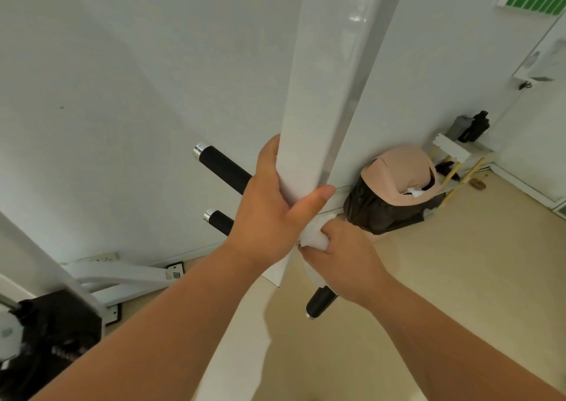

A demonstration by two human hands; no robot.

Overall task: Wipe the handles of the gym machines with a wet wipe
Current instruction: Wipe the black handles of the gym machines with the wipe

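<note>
The upright post [318,100] is smooth white painted metal with a glossy sheen. The handles [223,168] wear matt black grips, capped in bright polished metal. The wet wipe [312,237] looks soft, white and crumpled. The bin [401,168] has a matt pink plastic lid over a wrinkled black liner.

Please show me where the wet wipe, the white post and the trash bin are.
wet wipe [312,237], head view, on its bunched white middle.
white post [309,109], head view, on its flat front face.
trash bin [398,168], head view, on its pink lid.
</note>
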